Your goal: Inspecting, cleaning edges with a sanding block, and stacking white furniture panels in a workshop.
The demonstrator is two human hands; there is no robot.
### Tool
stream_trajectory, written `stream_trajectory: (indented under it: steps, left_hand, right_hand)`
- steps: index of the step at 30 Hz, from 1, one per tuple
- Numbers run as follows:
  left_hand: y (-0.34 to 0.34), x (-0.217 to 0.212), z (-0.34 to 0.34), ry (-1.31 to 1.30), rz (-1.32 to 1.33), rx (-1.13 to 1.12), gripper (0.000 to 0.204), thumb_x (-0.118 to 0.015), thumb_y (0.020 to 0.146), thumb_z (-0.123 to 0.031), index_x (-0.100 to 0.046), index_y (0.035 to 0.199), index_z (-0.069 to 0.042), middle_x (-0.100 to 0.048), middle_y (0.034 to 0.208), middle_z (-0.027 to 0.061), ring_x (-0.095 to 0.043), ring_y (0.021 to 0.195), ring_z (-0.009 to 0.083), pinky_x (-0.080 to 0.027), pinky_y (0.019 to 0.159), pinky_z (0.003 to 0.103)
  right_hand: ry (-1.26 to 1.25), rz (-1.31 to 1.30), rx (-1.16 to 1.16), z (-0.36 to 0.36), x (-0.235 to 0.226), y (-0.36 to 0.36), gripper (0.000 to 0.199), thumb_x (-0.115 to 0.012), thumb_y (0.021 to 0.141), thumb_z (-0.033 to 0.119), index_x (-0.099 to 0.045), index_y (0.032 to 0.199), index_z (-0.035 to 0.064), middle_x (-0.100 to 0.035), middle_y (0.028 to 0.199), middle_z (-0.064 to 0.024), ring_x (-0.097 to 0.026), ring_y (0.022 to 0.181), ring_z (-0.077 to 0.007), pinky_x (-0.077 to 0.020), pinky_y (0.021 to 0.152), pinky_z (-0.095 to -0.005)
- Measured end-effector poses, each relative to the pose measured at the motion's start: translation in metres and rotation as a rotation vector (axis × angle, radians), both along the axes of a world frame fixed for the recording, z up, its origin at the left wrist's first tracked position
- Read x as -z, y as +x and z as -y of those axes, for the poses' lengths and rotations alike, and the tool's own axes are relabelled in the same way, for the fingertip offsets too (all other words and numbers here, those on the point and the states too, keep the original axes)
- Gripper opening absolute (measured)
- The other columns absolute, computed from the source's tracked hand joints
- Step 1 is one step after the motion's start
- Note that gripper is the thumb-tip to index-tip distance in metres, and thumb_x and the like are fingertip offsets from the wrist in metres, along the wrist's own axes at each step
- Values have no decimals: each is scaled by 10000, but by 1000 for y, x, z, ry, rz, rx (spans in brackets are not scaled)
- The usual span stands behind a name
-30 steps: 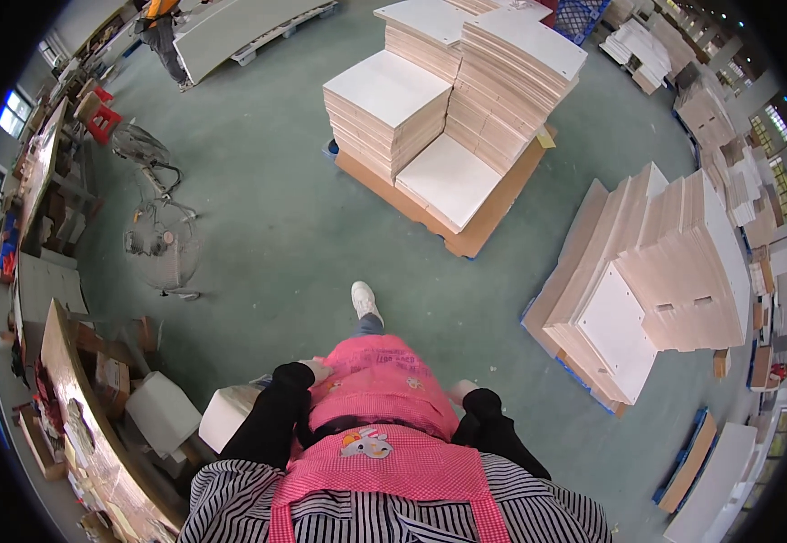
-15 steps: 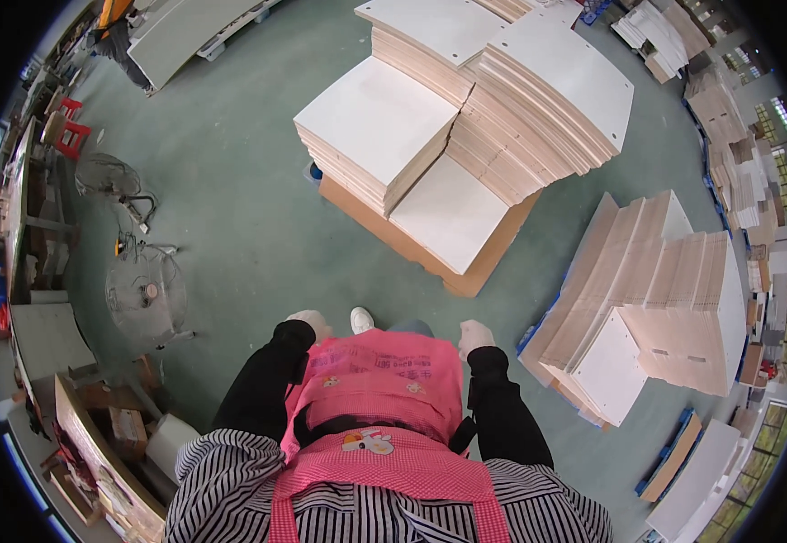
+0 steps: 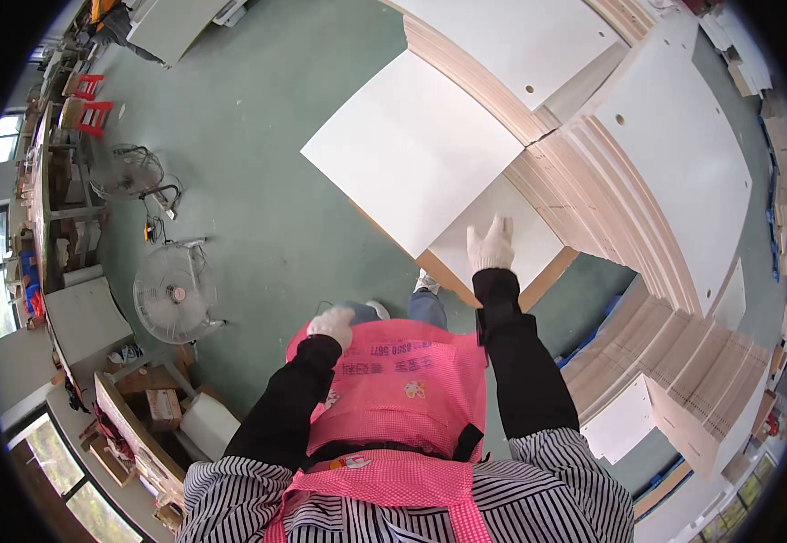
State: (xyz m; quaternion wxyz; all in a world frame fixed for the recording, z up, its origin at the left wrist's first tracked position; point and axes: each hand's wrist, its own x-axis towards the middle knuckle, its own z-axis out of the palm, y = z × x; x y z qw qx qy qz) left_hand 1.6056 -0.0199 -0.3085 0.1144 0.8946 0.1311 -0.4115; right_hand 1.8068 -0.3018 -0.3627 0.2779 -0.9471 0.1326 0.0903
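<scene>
My right hand point(image 3: 491, 244), in a white glove, reaches forward with its thumb and fingers apart. It holds nothing and appears in front of a low white panel point(image 3: 538, 235); whether it touches the panel I cannot tell. To the left of that panel rises a higher stack topped by a wide white board point(image 3: 412, 154). Taller stacks of white panels with small round holes stand behind it point(image 3: 511, 45) and to the right point(image 3: 683, 145). My left hand point(image 3: 332, 327), also gloved, hangs beside the pink apron point(image 3: 393, 389) with its fingers curled and nothing visible in them.
Brown cardboard point(image 3: 552, 279) sticks out under the low panel. Another pile of panels point(image 3: 683, 362) stands at the right. On the left are a floor fan point(image 3: 176, 292), a second fan point(image 3: 127, 172), red stools point(image 3: 95, 118) and a long workbench point(image 3: 41, 181). Another person point(image 3: 118, 27) is at the far left.
I have come closer to the panel stacks, which now look larger. My right hand has gone from beside the apron forward over the low panel and opened. My left hand stays low.
</scene>
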Motion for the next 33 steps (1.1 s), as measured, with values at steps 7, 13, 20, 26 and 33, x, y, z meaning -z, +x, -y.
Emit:
stream_trajectory:
  steps: [7,13,20,26,33]
  left_hand:
    - [179,16,-44,243,778,69,680,-627,836,-161,-442,1488,-93,-333,1607,177,-303,1479,411,-315,1174,518]
    - [330,68,-84,449,747,128,699,-555,968,-372,-313,1571,-113,-280,1635,177,-252,1510,389,-233,1209,553]
    - [345,93,-85,350,950,-15,637,-543,966,-373,-404,1515,-80,-458,1507,159,-423,1400,346,-294,1160,564]
    - [346,85,-86,235,874,-55,688,-560,964,-358,-342,1544,-61,-421,1517,199,-384,1417,367,-248,1170,596]
    - [347,87,-86,258,914,-69,659,-590,925,-331,-417,1496,-52,-476,1479,164,-450,1366,344,-318,1133,548]
  right_hand:
    - [-364,338,-462,-23,12,161,759,-630,935,431,-361,1516,24,-298,1597,-236,-248,1504,-383,-211,1239,-496]
    - [-567,227,-443,-32,50,185,714,-541,971,450,-371,1523,29,-293,1614,-204,-219,1518,-368,-118,1259,-525]
    - [-28,47,-792,-139,42,67,589,-597,909,377,-512,1424,105,-445,1525,-121,-346,1448,-335,-241,1207,-544]
    - [478,-657,-945,-152,-20,-19,167,-665,885,249,-724,966,116,-717,951,-82,-673,832,-356,-520,749,-504]
    - [-373,-2,-427,-98,-4,134,498,-633,903,263,-576,1370,101,-610,959,-108,-628,859,-305,-501,748,-448]
